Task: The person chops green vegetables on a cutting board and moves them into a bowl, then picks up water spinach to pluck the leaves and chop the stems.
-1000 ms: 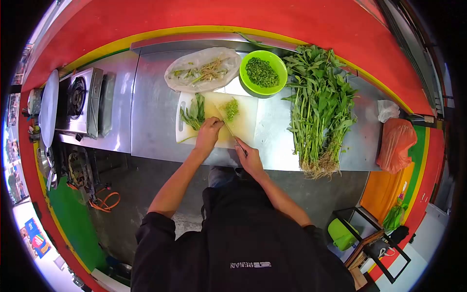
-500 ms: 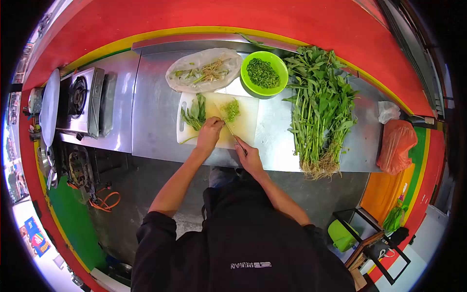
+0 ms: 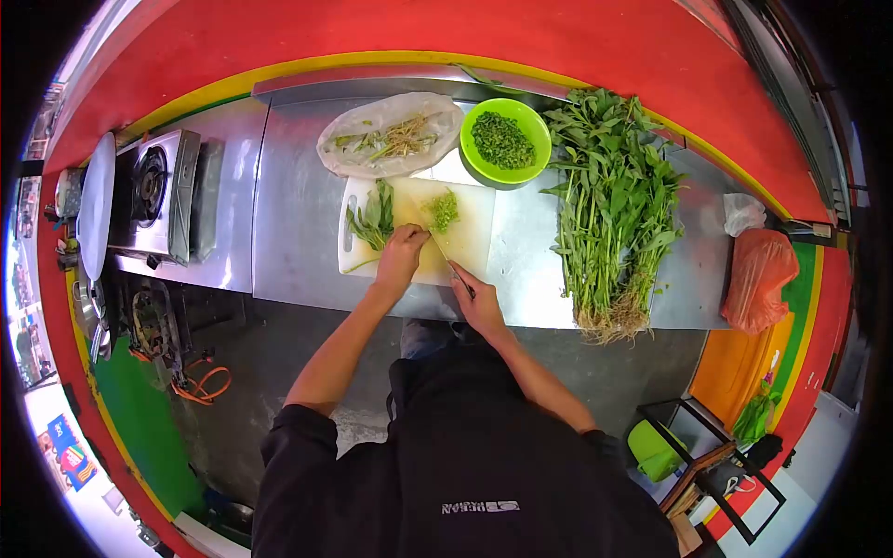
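Note:
My left hand is closed over a small bunch of leafy greens on the white cutting board. The leaves stick out to its left, and the cut end is mostly hidden under the fingers. In my right hand is a knife, gripped by its dark handle. Its blade points up and left, close beside the left fingertips. Just beyond the blade lies a small heap of chopped light-green stems.
A plastic bag with root trimmings lies behind the board. Next to it stands a lime-green bowl of chopped greens. Uncut greens with roots are piled to the right, near a red plastic bag. A gas stove is at left.
Only slight movement shows: the knife and my right hand shift a little. My left hand stays on the greens in about the same place.

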{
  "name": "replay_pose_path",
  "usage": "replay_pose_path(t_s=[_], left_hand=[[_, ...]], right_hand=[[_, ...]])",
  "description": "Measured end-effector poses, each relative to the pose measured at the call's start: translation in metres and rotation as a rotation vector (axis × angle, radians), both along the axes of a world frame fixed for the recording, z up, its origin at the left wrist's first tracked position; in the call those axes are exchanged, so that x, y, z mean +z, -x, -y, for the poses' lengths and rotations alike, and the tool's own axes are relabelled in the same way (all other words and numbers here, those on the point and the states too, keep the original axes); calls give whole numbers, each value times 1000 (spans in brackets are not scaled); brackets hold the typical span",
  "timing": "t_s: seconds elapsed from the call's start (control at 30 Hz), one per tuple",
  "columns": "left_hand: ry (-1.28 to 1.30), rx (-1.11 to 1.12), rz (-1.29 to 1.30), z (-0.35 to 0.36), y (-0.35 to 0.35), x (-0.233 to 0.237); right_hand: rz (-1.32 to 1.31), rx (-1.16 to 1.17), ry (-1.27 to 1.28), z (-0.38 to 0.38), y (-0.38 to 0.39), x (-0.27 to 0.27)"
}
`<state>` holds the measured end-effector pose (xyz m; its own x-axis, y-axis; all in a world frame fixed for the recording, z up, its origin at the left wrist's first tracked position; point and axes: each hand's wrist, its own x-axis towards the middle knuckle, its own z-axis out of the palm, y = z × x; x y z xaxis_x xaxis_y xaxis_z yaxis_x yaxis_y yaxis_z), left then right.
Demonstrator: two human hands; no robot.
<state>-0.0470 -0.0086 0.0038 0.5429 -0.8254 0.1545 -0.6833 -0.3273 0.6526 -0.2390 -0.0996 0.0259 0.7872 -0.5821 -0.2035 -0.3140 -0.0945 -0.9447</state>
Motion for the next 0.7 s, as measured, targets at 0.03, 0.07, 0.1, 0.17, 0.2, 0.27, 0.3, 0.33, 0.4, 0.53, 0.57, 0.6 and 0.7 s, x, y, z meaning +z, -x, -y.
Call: replay_pose_path(t_s=[0.03, 0.07, 0.1, 0.17, 0.2, 0.27, 0.3, 0.33, 0.4, 0.53, 0.57, 0.6, 0.7], left_hand=[[-25, -11, -17, 0, 0, 1], [-48, -22, -34, 0, 0, 3], [-46, -23, -32, 1, 2, 4], [-40, 10, -24, 1, 4, 7], [-40, 8, -19, 1, 3, 5], [-21, -2, -43, -1, 2, 0], [-23, -1, -43, -1, 1, 0], [-13, 11, -47, 0, 1, 0], [0, 21, -58, 2, 2, 1], [-13, 2, -73, 1, 1, 6], [-19, 3, -50, 2, 1, 8], [-24, 5, -25, 2, 1, 7], [-34, 24, -47, 2, 2, 6]], right_hand=[[32, -2, 77, 0, -2, -4], [65, -3, 156, 0, -3, -7], [67, -4, 158, 1, -6, -4], [-77, 6, 40, 2, -12, 3], [-72, 4, 40, 1, -12, 0], [55, -43, 58, -2, -8, -5], [55, -42, 56, -2, -7, 1], [-28, -18, -11, -1, -3, 7], [-118, 5, -75, 1, 1, 12], [-81, 12, -38, -1, -1, 4], [-60, 9, -25, 0, -2, 2], [-59, 6, -24, 0, -3, 2], [-47, 1, 43, -1, -7, 4]])
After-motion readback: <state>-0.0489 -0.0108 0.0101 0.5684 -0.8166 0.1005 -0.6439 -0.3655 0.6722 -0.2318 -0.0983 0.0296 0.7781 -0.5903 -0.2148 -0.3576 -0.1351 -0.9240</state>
